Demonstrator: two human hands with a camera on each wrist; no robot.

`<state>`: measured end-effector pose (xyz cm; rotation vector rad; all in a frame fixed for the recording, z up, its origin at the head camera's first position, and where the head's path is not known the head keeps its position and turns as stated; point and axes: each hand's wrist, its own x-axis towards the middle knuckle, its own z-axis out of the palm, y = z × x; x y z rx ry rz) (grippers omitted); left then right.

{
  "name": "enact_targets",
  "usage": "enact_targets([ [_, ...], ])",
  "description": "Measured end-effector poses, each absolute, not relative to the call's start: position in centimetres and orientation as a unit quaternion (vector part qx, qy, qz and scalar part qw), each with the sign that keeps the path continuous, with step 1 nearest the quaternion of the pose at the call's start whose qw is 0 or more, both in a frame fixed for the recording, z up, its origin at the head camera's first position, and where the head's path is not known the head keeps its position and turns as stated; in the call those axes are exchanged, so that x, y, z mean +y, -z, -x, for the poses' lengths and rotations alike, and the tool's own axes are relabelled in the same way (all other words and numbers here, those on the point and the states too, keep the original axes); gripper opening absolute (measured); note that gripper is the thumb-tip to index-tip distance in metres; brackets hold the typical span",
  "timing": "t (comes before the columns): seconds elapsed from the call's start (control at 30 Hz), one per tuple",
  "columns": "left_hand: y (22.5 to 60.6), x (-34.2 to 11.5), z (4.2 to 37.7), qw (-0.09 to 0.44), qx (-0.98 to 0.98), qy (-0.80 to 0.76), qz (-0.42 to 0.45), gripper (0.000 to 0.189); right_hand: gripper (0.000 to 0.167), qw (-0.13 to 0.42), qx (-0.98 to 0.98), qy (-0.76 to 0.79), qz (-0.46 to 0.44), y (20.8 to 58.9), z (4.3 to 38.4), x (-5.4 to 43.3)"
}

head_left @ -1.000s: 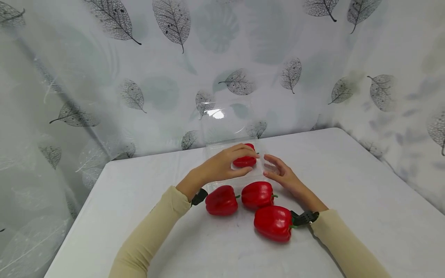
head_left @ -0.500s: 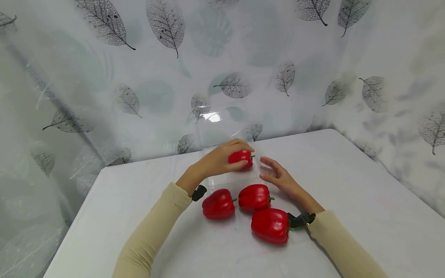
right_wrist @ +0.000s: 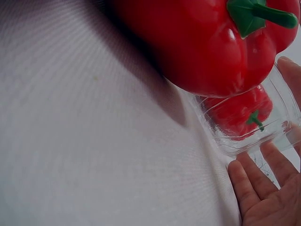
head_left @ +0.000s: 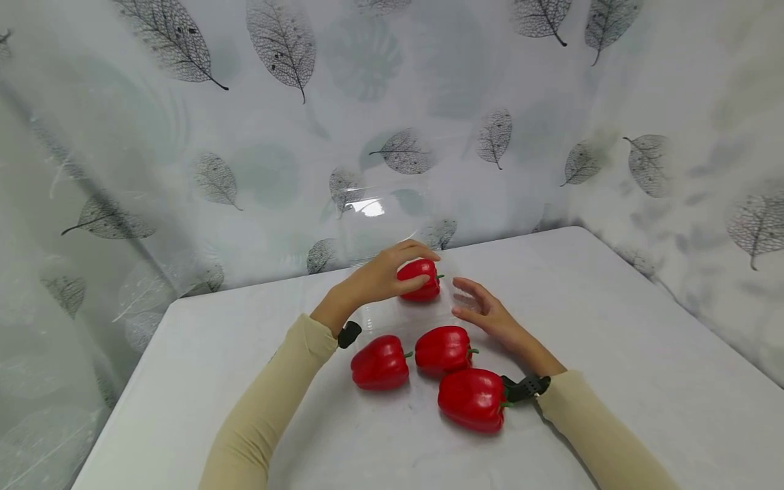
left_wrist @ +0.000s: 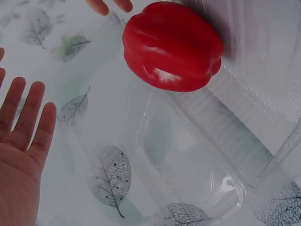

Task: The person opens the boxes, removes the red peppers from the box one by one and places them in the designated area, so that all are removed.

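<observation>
In the head view my left hand arches over a red bell pepper that lies in a clear plastic container. The left wrist view shows that hand with spread, fairly straight fingers, apart from the pepper. My right hand stands at the container's right side, thumb and fingers parted, holding nothing. Seen from the right wrist, this hand has its fingertips close to the container's edge; whether they touch it, I cannot tell. The container's clear lid stands raised behind it.
Three more red bell peppers lie in front of the container: a left one, a middle one and a nearer one beside my right wrist. A white cloth covers the table. Behind hangs a leaf-patterned curtain.
The fingers of my left hand have risen from across the front of the pepper to its upper edge. My right hand stays nearly where it was. The whole head view has shifted slightly.
</observation>
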<state>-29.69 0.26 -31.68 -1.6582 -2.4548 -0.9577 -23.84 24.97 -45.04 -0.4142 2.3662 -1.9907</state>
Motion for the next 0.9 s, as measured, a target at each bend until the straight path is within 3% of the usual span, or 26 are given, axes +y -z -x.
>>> enact_targets([
  [0.57,32.5,1.1,32.0,0.061,-0.756,0.343,0.554,0.032,0.069,0.01,0.769,0.627,0.127,45.1,23.9,25.0],
  [0.9,33.4,1.4,33.1,0.04,-0.768,0.36,0.528,0.034,0.07,0.006,0.771,0.625,0.121,45.0,23.7,25.0],
])
